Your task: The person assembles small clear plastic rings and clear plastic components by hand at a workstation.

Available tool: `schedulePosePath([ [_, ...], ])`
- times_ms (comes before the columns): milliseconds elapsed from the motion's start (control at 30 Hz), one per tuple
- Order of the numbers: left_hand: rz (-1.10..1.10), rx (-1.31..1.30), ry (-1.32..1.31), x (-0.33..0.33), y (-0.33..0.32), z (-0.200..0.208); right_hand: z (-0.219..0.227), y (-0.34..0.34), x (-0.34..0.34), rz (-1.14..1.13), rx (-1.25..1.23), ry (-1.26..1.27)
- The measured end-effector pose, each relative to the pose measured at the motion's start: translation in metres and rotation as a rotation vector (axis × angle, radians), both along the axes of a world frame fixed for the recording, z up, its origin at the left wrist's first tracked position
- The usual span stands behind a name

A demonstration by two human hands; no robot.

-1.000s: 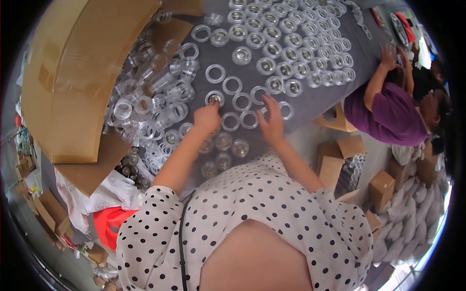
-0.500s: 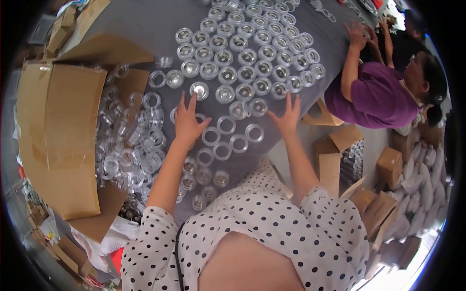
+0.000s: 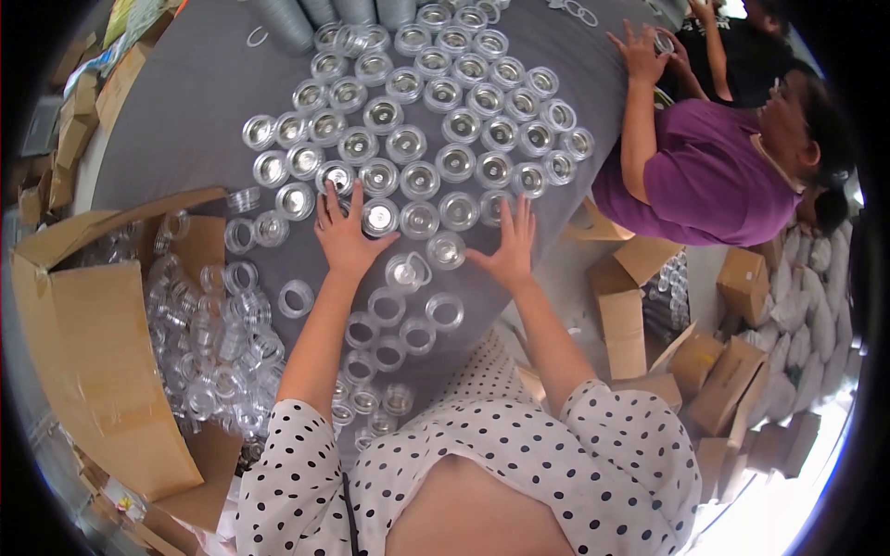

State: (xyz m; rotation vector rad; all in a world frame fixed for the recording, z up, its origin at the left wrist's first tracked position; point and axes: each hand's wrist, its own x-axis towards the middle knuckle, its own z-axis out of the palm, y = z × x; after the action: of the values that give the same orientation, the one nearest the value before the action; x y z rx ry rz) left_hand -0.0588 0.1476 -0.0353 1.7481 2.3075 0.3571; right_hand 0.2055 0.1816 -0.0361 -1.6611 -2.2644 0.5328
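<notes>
Clear round plastic pieces with silvery centres (image 3: 405, 145) stand in a broad cluster on the grey-covered table (image 3: 176, 139). My left hand (image 3: 348, 239) has its fingers spread at the near left of this cluster. Its fingertips reach one silvery-centred piece (image 3: 335, 176), and another (image 3: 380, 217) sits right of its fingers. At the near right edge, my right hand (image 3: 510, 252) is spread too, fingertips against a piece (image 3: 493, 206) they partly cover. Between the hands, a loose ring leans on a near piece (image 3: 402, 272). Several clear plastic rings (image 3: 387, 305) lie nearer me.
An open cardboard box (image 3: 120, 361) full of clear rings (image 3: 218, 352) is at the left. Grey stacked columns (image 3: 283, 23) stand at the far side. A co-worker in a purple top (image 3: 700, 171) works at the right. Cardboard boxes (image 3: 621, 324) and white sacks (image 3: 816, 296) sit on the floor.
The view has shifted, bringing the grey columns into sight. Both hands stay spread by the cluster, slightly closer together, with the left now farther right-to-left from the brightest piece.
</notes>
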Motion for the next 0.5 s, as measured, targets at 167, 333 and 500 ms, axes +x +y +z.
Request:
schedulePosePath([
  [167,0.025,0.034,0.01,0.01,0.034,-0.011,-0.006,0.044,-0.002,-0.05,0.01,0.017],
  [333,0.113,0.024,0.031,0.013,0.067,-0.013,-0.013,0.09,-0.011,-0.029,0.06,0.008],
  [500,0.035,0.095,-0.009,0.015,0.053,0.01,-0.007,0.082,-0.006,-0.043,0.114,-0.042],
])
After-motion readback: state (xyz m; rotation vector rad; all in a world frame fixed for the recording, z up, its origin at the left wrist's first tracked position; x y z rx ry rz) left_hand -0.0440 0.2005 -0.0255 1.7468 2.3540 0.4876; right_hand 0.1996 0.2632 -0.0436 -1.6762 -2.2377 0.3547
